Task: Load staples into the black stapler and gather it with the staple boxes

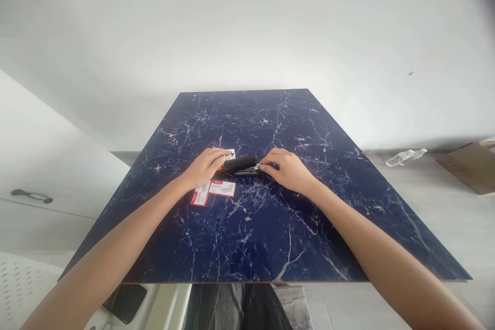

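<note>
Fingers [223, 155] of both hands pinch black stapler [237, 166] | box [231, 153] half hidden | labels unreadable

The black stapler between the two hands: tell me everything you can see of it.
The stapler is black, looks like plastic, with a silvery metal strip along its lower front. It lies lengthwise, left to right, on the dark blue marbled table. The left hand covers its left end, where a bit of orange shows; the right hand pinches its right end. Small red-and-white boxes lie beside it.
</note>
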`<act>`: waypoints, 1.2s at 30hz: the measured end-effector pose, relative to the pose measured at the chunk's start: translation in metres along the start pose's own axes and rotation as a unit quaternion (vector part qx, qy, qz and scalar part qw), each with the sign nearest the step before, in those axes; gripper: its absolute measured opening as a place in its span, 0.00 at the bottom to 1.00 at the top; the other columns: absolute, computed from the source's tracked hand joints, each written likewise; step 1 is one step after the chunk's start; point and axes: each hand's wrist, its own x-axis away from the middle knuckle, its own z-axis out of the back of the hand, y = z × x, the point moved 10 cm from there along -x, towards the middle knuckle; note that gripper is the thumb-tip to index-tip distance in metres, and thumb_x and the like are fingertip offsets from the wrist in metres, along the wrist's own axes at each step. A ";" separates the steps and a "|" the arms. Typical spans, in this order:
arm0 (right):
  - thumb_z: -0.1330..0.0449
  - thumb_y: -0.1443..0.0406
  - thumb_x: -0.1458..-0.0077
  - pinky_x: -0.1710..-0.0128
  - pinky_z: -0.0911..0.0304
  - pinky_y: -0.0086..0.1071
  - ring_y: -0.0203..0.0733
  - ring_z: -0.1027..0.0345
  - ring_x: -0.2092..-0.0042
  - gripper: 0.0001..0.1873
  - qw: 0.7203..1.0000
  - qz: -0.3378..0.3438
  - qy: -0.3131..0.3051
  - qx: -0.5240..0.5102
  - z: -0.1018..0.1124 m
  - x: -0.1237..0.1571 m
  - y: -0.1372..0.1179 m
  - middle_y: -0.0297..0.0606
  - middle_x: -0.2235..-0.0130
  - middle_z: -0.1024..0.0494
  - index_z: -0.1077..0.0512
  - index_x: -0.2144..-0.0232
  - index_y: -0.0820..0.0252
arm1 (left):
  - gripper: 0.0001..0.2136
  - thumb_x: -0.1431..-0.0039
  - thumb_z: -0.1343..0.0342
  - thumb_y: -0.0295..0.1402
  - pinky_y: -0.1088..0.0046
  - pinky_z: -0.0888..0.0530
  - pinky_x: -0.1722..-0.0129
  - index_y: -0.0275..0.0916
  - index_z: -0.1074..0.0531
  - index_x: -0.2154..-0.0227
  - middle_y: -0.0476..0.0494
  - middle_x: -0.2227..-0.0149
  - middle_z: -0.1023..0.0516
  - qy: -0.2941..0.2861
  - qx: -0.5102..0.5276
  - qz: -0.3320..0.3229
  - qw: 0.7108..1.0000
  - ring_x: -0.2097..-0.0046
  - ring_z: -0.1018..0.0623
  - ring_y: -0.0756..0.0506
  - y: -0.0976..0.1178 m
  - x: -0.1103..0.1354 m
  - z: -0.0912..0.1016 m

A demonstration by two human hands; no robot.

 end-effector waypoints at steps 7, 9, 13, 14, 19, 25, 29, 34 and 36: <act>0.39 0.58 0.38 0.60 0.26 0.38 0.47 0.21 0.60 0.10 0.985 -0.100 0.094 -0.105 0.023 0.005 0.014 0.38 0.63 0.17 0.21 0.60 0.54 | 0.21 0.27 0.61 0.43 0.54 0.34 0.37 0.44 0.28 0.43 0.43 0.41 0.27 0.004 -0.009 -0.012 1.000 0.39 0.30 0.40 -0.001 0.000 0.000; 0.37 0.57 0.39 0.58 0.25 0.40 0.48 0.21 0.60 0.10 0.977 -0.106 0.116 -0.144 0.027 0.007 0.013 0.38 0.62 0.17 0.21 0.60 0.54 | 0.20 0.27 0.60 0.42 0.53 0.34 0.37 0.43 0.28 0.43 0.41 0.39 0.29 0.026 -0.037 -0.034 0.998 0.37 0.32 0.39 0.004 0.001 0.006; 0.37 0.58 0.40 0.54 0.24 0.42 0.48 0.22 0.55 0.09 0.969 -0.042 0.126 -0.207 0.029 0.009 -0.008 0.40 0.55 0.18 0.20 0.62 0.55 | 0.15 0.29 0.53 0.37 0.51 0.34 0.38 0.41 0.25 0.48 0.39 0.40 0.28 0.141 -0.106 -0.129 0.976 0.38 0.31 0.38 0.044 0.013 0.031; 0.37 0.59 0.40 0.54 0.25 0.41 0.47 0.22 0.54 0.08 0.970 -0.019 0.122 -0.208 0.029 0.009 -0.015 0.40 0.54 0.18 0.20 0.63 0.55 | 0.13 0.30 0.51 0.35 0.52 0.33 0.40 0.41 0.25 0.49 0.39 0.42 0.26 0.163 -0.114 -0.152 0.968 0.41 0.29 0.39 0.056 0.018 0.034; 0.37 0.63 0.40 0.52 0.27 0.39 0.44 0.23 0.54 0.05 0.987 0.006 0.090 -0.136 0.028 0.005 -0.014 0.34 0.55 0.18 0.20 0.65 0.52 | 0.10 0.35 0.46 0.31 0.56 0.30 0.46 0.44 0.25 0.52 0.44 0.51 0.20 0.169 -0.165 -0.262 0.936 0.49 0.23 0.41 0.100 0.037 0.022; 0.35 0.61 0.41 0.52 0.29 0.41 0.45 0.24 0.55 0.05 0.998 -0.021 0.004 -0.060 0.010 -0.001 0.015 0.32 0.57 0.17 0.19 0.64 0.49 | 0.09 0.32 0.49 0.32 0.56 0.30 0.46 0.42 0.25 0.56 0.43 0.51 0.20 0.215 -0.134 -0.202 0.946 0.49 0.24 0.41 0.067 0.029 0.030; 0.37 0.63 0.40 0.52 0.29 0.40 0.44 0.25 0.54 0.06 0.999 -0.010 -0.009 -0.040 -0.002 -0.001 0.011 0.32 0.57 0.17 0.19 0.64 0.50 | 0.10 0.30 0.52 0.34 0.58 0.30 0.46 0.42 0.25 0.57 0.43 0.53 0.20 0.210 -0.099 -0.157 0.960 0.49 0.24 0.42 0.048 0.022 0.034; 0.37 0.63 0.40 0.51 0.30 0.42 0.44 0.25 0.54 0.06 0.999 -0.012 -0.008 -0.045 -0.004 0.000 0.009 0.32 0.58 0.17 0.19 0.64 0.49 | 0.13 0.29 0.55 0.36 0.58 0.31 0.44 0.42 0.26 0.53 0.43 0.50 0.21 0.160 -0.087 -0.108 0.977 0.47 0.25 0.42 0.040 0.016 0.025; 0.37 0.62 0.40 0.50 0.30 0.42 0.44 0.25 0.54 0.06 0.999 -0.013 -0.004 -0.052 -0.003 0.000 0.009 0.32 0.57 0.17 0.19 0.64 0.49 | 0.14 0.29 0.55 0.37 0.57 0.31 0.44 0.42 0.25 0.52 0.43 0.50 0.21 0.151 -0.083 -0.100 0.980 0.47 0.25 0.41 0.038 0.015 0.023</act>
